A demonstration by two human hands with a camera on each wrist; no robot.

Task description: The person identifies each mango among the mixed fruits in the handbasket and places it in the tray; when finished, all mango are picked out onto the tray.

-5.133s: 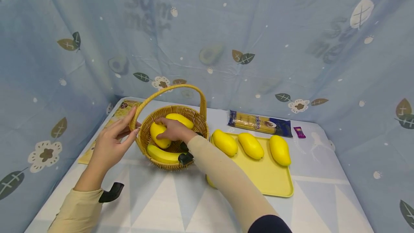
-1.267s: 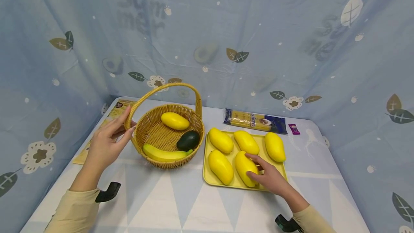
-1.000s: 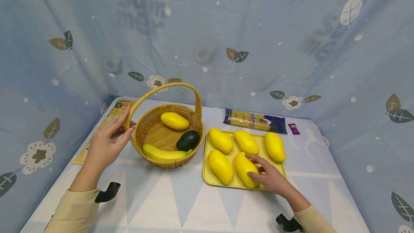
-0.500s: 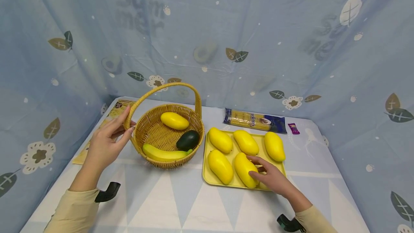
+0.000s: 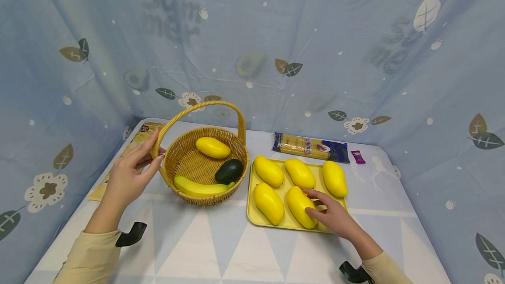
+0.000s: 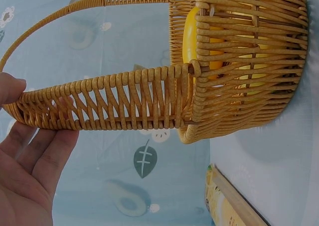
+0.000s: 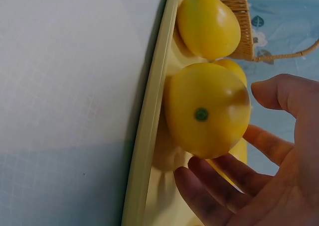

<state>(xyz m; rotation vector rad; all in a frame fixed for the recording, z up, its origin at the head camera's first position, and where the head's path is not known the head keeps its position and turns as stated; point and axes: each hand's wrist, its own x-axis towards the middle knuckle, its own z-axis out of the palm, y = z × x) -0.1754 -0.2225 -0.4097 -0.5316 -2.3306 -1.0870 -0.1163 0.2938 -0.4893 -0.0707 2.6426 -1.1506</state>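
Note:
My left hand (image 5: 130, 174) pinches the side of the arched handle (image 6: 114, 99) of a yellow wicker basket (image 5: 205, 200), thumb on one face and fingers on the other. Inside the basket are a mango (image 5: 213, 147), a dark avocado (image 5: 229, 171) and a banana (image 5: 203, 187). My right hand (image 5: 333, 216) is at the right side of a mango (image 5: 300, 207) in the front row of a yellow tray (image 5: 258, 221). In the right wrist view its fingers are spread and relaxed beside this mango (image 7: 207, 111), the thumb standing a little off it.
Several more mangoes lie on the tray, one (image 5: 269, 204) just left of the right hand's. Behind it are a pasta packet (image 5: 311, 147) and a small purple wrapped candy (image 5: 358, 157). A flat yellow package (image 5: 147, 131) lies left of the basket. A patterned curtain (image 5: 252, 47) encloses the table.
My right hand, earlier gripping a mango in the basket, is now at the tray, where the front row holds mangoes. Lately its fingers have eased slightly rightward. My left hand keeps the handle.

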